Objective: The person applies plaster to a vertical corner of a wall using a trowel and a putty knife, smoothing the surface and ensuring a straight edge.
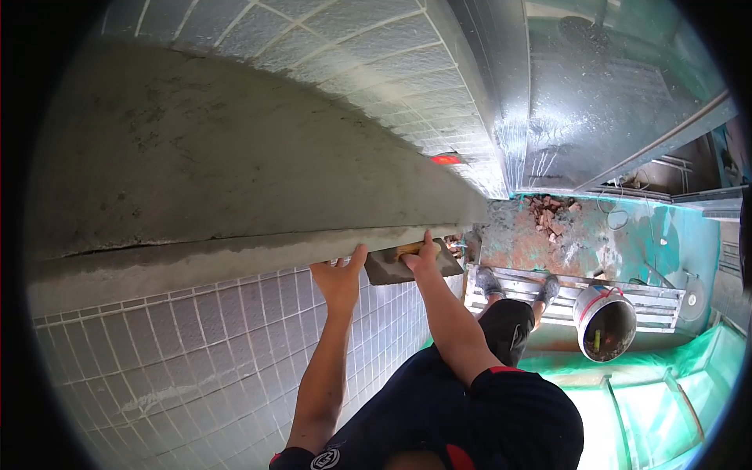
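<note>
A grey cement-coated ledge [172, 149] spans the left and centre, with a smoothed strip along its near edge. My left hand [338, 278] rests against that edge with thumb and fingers apart, touching the cement. Just to its right, my right hand [421, 257] is closed on the yellowish handle of a plastering trowel [380, 270], whose flat grey blade lies just under the ledge's edge.
White tiled walls [204, 345] border the ledge. A wet glass panel [595, 94] stands upper right. My feet are on a slatted metal platform [642, 301] beside a bucket [605, 327]. Broken rubble [548, 219] lies below, green netting [689, 368] at lower right, a red object [445, 159] beyond the ledge.
</note>
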The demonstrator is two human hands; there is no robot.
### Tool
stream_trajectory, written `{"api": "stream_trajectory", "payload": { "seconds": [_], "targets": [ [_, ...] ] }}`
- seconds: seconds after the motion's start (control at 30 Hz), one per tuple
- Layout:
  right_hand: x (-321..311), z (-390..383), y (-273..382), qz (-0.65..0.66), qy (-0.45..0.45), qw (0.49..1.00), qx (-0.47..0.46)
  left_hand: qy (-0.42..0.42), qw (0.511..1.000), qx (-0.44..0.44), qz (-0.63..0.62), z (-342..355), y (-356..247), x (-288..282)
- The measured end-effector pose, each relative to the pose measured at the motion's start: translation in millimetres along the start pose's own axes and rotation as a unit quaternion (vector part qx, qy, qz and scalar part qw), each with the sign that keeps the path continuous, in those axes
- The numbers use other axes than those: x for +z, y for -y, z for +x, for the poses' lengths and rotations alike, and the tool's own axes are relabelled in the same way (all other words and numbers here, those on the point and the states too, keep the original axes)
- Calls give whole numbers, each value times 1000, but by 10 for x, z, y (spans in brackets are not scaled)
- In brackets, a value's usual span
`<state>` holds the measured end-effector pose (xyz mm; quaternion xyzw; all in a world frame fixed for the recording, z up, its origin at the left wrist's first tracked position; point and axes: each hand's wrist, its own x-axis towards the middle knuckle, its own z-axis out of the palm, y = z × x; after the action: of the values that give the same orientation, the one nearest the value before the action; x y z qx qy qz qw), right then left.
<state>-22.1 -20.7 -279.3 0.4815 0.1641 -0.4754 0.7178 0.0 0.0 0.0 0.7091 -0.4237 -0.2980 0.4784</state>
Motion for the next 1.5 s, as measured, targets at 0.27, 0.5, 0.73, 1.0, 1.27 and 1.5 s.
{"api": "stream_trajectory", "payload": {
  "seconds": [0.27,0.5,0.73,1.0,1.27,1.5],
  "targets": [
    [-167,114,109,-43,43,998,-23,23,998,23,45,-53,-36,82],
    [-181,97,98,-94,24,995,-26,6,999,26,41,3,-28,70],
    [-788,-151,839,-166,-34,985,-34,-10,998,46,42,55,208,-133],
    [-679,-624,2054,-348,-175,885,-256,-30,991,112,72,-47,107,-33],
    [620,-1597,2005,-482,-9,819,-311,-82,981,137,106,12,120,7],
    [599,-1809,2522,-499,-65,789,-353,-75,986,103,108,1,28,52]
  ]
}}
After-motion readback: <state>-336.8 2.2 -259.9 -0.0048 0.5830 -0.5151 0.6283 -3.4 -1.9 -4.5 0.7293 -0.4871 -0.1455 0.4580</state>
